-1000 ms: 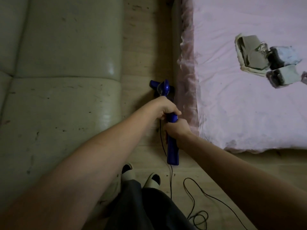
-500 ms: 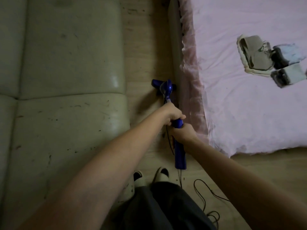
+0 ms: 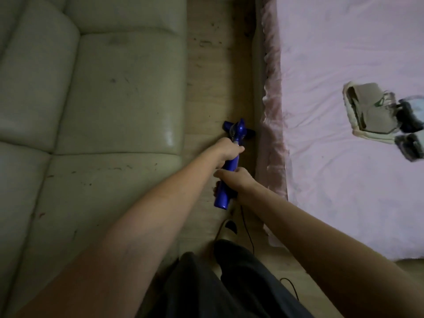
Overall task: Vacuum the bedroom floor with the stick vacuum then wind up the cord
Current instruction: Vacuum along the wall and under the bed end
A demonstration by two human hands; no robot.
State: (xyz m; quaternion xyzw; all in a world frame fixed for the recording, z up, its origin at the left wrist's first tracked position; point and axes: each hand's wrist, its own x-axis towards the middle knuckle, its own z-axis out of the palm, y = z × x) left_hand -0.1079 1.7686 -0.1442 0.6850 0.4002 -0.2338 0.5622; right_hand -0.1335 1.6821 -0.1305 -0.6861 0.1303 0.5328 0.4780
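Since the earlier frames you have stepped forward along the strip of wood floor (image 3: 213,72): the corner of the bed now sits beside your right forearm, and the loops of cord that lay by your feet have mostly slid out of sight. Your hands have kept their places on the blue stick vacuum (image 3: 226,180). Your left hand (image 3: 226,152) is wrapped around the upper part of the body, just behind the floor head (image 3: 238,131); your right hand (image 3: 236,180) is curled round the body lower down, near its butt end. Both grips are clamped on the vacuum.

The floor head lies on the floor, its right tip close against the base of the bed with the pink sheet (image 3: 344,168). On your left the sofa (image 3: 114,111) edges the strip, with bare floor between it and the head. The black cord (image 3: 246,228) trails from the vacuum's rear past your legs. Ahead, the strip runs on, specked with debris.
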